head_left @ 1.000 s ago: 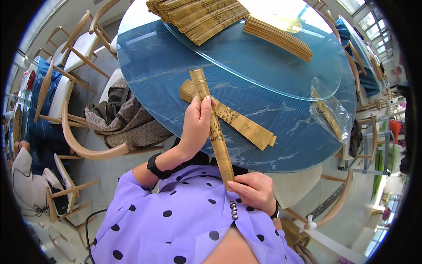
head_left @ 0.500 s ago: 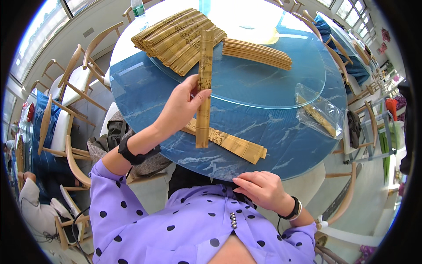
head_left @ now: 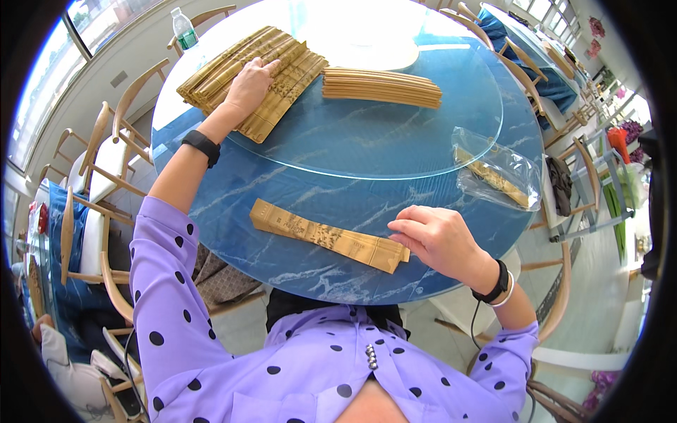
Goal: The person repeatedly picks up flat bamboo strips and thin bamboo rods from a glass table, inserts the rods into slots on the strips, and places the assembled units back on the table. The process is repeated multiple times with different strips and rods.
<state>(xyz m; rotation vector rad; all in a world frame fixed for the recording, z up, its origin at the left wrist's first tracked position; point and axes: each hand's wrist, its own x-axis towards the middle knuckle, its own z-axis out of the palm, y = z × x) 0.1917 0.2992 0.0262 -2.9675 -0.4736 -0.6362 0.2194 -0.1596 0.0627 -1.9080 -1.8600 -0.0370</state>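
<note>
My left hand (head_left: pixel 250 86) rests on the far-left stack of pleated, gold-brown folded strips (head_left: pixel 204 74), its fingers spread over the dark-patterned surface. Nearer me, a few flat strips of the same printed material (head_left: pixel 317 234) lie overlapped on the blue table, angled from upper left to lower right. My right hand (head_left: pixel 444 243) hovers by their right end, fingers loosely bent and apart, with nothing visible in them. To the right of the stack lies a row of thin, plain tan folded strips (head_left: pixel 381 86).
The round blue marbled table (head_left: pixel 233 211) carries a raised glass turntable (head_left: pixel 367 151). A clear plastic bag (head_left: pixel 525 190) with a similar strip lies at the right edge. A plastic bottle (head_left: pixel 184 29) stands at far left. Wooden chairs (head_left: pixel 123 148) surround the table.
My left hand has moved forward and left onto the stack; the upright folded strip it held is no longer raised. My right hand has moved up beside the near strips' end.
</note>
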